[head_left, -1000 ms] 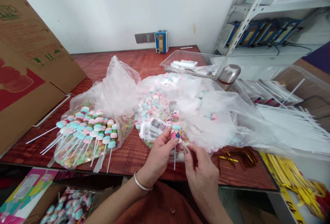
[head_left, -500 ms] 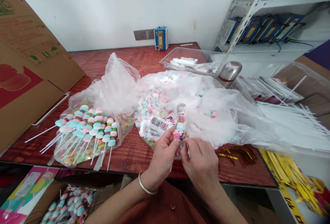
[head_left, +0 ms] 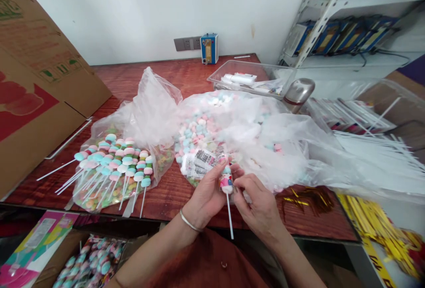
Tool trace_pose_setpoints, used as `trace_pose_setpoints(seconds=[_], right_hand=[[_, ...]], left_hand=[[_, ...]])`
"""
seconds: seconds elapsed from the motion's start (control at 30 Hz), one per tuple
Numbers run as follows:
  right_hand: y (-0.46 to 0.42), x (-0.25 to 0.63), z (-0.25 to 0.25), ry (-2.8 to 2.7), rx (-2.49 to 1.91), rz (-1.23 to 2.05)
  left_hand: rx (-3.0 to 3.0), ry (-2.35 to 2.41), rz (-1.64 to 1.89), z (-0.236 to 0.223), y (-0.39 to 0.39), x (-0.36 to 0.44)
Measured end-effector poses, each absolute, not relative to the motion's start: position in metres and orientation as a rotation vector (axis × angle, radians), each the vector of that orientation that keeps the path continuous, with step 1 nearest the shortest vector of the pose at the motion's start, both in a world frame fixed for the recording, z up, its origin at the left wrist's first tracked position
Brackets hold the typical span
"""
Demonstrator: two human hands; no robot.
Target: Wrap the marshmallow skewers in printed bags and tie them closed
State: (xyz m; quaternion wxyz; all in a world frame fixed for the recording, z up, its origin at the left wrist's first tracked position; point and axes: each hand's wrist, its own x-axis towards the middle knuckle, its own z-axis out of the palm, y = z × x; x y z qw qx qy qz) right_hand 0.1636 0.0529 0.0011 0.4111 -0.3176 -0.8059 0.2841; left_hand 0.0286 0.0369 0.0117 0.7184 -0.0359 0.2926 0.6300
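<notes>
My left hand [head_left: 210, 193] is wrapped round a marshmallow skewer [head_left: 226, 182] in a clear printed wrapper, its white stick pointing down toward me. Close beside the wrapper's lower end, my right hand [head_left: 256, 201] is closed in a pinch; what lies between its fingertips is too small to make out. Behind my hands, flat printed wrappers [head_left: 199, 163] lie on a clear bag of pink, blue and white marshmallows [head_left: 195, 131]. To the left, several unwrapped marshmallow skewers [head_left: 121, 157] rest on a bag of ring-shaped gummies [head_left: 99, 190].
Gold twist ties [head_left: 307, 201] lie at the table's right front. White sticks [head_left: 378, 155] and a metal flask [head_left: 299, 93] are farther right. A clear tray [head_left: 229, 69] stands behind, a large carton [head_left: 43, 80] at left. Below the edge, a box holds wrapped skewers [head_left: 93, 261].
The wrapped skewer has come down and nearer to me, turned so its stick shows fully. My left hand now wraps round its body, and my right hand has shifted to its side.
</notes>
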Motion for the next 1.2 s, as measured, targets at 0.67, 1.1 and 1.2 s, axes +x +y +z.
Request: trace_pose_setpoints(seconds=[0.67,1.1,1.2], right_hand=[[0.019,0.146,-0.017,-1.945,-1.248,0.87],[0.068,0.152,-0.017,-2.175,-0.837,0.46],[0.07,0.154,-0.017,-2.228,-0.794,0.348]], left_hand=[[0.279,0.875,1.484,-0.006,0.023,0.035],[0.569,1.049,1.301,-0.007,0.02,0.029],[0.605,1.143,1.239,-0.004,0.019,0.026]])
